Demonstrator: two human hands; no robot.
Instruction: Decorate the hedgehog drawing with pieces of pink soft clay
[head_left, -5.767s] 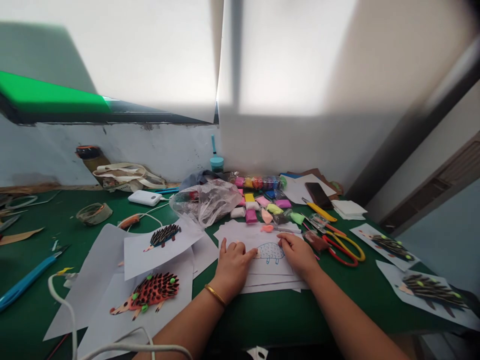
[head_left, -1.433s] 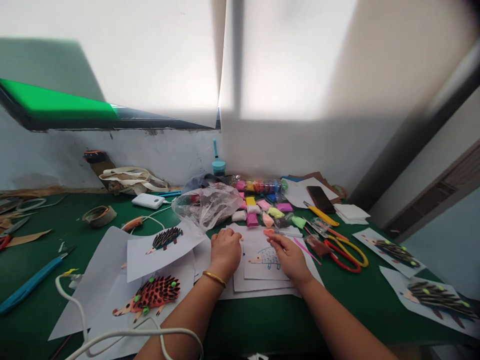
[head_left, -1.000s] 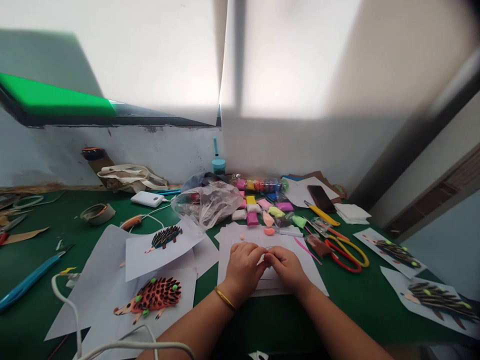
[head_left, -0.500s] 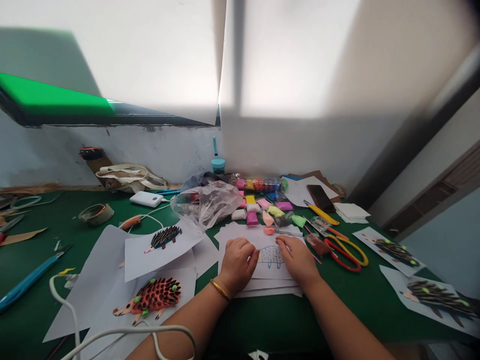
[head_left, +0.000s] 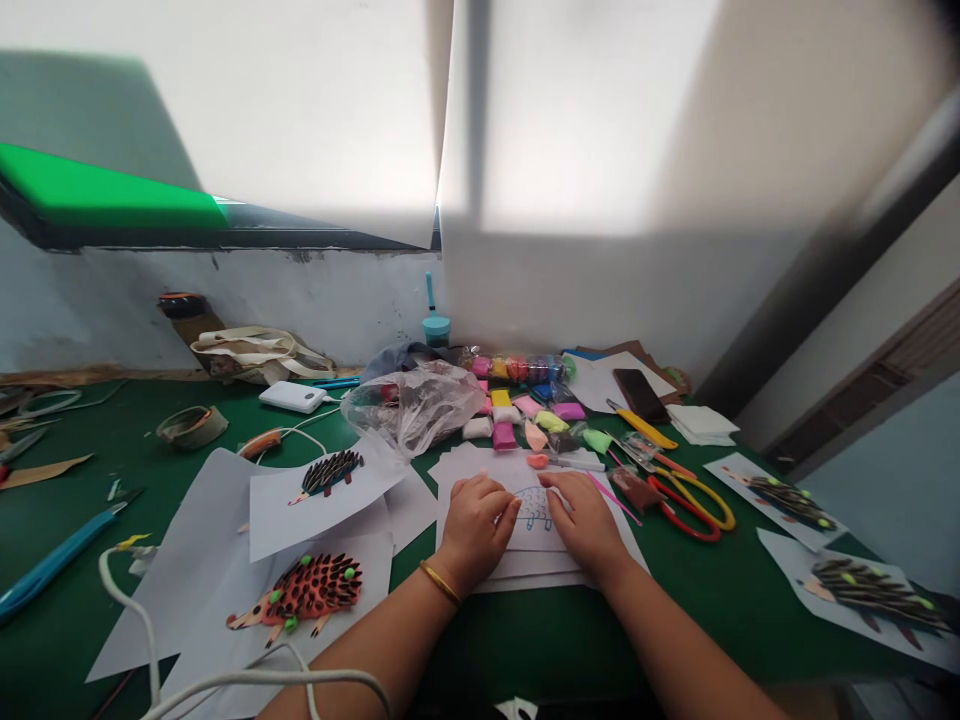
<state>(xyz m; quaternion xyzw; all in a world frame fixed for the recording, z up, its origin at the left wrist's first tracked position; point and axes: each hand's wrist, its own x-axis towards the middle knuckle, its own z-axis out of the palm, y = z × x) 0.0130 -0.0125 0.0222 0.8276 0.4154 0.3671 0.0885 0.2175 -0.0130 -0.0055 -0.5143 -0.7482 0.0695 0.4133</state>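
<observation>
The bare left hand (head_left: 474,525), fingers curled, hides the nine o'clock end of the blue-outlined animal drawing on white paper (head_left: 533,508), and the bare right hand (head_left: 589,522), loosely bent, its three o'clock end; whether either pinches anything cannot be told. A second ago they met over the drawing; now they stand parted, leaving its middle open to work.
</observation>
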